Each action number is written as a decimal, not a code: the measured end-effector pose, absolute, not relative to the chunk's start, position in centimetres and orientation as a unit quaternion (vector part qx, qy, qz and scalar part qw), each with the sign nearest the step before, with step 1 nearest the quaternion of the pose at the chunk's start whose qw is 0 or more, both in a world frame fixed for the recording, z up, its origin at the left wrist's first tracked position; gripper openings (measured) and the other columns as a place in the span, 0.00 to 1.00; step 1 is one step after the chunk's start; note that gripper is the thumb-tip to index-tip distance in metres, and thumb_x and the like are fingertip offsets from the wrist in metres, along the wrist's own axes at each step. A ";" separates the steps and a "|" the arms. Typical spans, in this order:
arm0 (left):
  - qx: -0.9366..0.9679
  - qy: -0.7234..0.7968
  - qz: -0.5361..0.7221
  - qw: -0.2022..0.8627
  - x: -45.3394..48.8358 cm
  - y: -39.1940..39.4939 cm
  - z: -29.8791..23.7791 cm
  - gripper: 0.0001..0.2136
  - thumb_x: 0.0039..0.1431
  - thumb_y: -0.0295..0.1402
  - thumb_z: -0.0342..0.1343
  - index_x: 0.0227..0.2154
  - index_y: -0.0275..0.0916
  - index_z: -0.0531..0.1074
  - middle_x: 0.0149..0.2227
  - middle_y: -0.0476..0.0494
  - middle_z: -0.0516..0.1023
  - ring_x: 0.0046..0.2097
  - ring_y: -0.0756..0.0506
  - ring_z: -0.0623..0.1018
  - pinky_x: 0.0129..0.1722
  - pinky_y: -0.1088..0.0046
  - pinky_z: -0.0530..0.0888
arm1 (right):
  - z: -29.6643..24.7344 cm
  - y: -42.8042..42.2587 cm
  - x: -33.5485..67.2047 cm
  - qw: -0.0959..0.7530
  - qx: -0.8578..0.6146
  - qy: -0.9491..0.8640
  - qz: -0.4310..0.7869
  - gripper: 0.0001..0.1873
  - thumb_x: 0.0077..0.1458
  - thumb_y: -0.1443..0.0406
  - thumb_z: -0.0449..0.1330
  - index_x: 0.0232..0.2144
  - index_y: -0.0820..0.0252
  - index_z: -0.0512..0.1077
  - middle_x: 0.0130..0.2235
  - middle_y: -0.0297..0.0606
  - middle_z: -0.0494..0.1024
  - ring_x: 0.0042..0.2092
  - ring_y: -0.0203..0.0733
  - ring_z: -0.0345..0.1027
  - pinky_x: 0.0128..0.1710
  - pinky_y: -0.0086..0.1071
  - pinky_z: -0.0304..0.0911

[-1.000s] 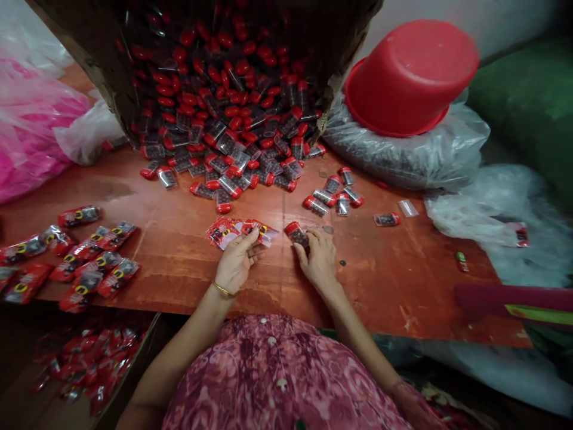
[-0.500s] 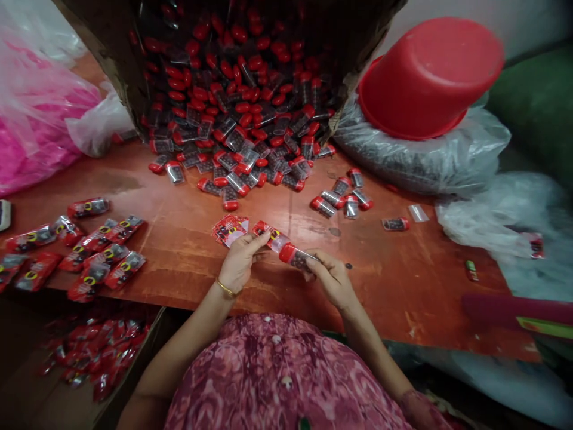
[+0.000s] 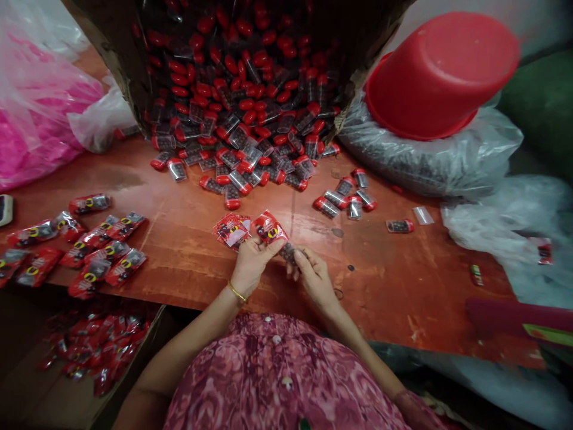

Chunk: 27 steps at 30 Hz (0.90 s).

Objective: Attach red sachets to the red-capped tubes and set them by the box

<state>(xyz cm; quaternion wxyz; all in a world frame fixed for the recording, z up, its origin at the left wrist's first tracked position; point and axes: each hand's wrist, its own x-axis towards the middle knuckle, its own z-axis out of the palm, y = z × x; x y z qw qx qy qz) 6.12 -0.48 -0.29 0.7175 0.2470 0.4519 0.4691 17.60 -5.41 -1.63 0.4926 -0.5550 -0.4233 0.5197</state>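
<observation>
My left hand (image 3: 253,261) pinches a red printed plastic packet (image 3: 268,227) with a clear window, over the front part of the table. A small clear container of dark pellets (image 3: 287,251) sits in the packet's near end, its red cap no longer showing. The fingers of my right hand (image 3: 312,272) are closed on the container's near end. Just left of the packet lie several flat red packets (image 3: 230,230), partly behind my left hand.
A big open carton (image 3: 107,65) spills red-capped containers (image 3: 237,143) onto the table (image 3: 188,227). Filled packets (image 3: 107,251) lie at left, above a box (image 3: 152,334) of more. At right are a red bucket (image 3: 443,71) on a plastic bag (image 3: 483,149) and loose containers (image 3: 344,194).
My right hand has moved left toward my left hand. The container, earlier at the packet's mouth with its red cap showing, has gone into the packet.
</observation>
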 end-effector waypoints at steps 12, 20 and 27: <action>0.240 0.413 0.455 0.752 5.8 -0.9 -0.4 0.16 0.37 0.41 0.67 0.23 0.35 0.70 0.19 0.54 0.70 0.19 0.55 0.66 0.18 0.79 0.62 | -1.7 -4.4 16.1 0.519 -0.550 -0.385 0.528 0.19 0.48 0.48 0.58 0.28 0.57 0.62 0.19 0.26 0.69 0.15 0.29 0.58 0.16 0.24 0.53; 0.184 0.439 0.444 0.759 3.5 -0.5 -0.6 0.11 0.42 0.35 0.65 0.27 0.35 0.73 0.27 0.48 0.78 0.32 0.49 0.78 0.37 0.74 0.72 | -2.3 -1.0 15.1 0.453 -0.609 -0.502 0.414 0.24 0.45 0.45 0.57 0.18 0.57 0.59 0.16 0.27 0.63 0.19 0.31 0.55 0.20 0.26 0.53; 0.061 0.522 0.688 0.501 -6.6 2.2 -1.0 0.14 0.60 0.43 0.45 0.26 0.45 0.72 0.38 0.53 0.80 0.49 0.52 0.74 0.49 0.74 0.70 | -2.7 3.2 22.7 0.243 -0.783 -0.573 -0.003 0.19 0.53 0.59 0.53 0.43 0.66 0.68 0.46 0.55 0.71 0.45 0.55 0.62 0.43 0.46 0.56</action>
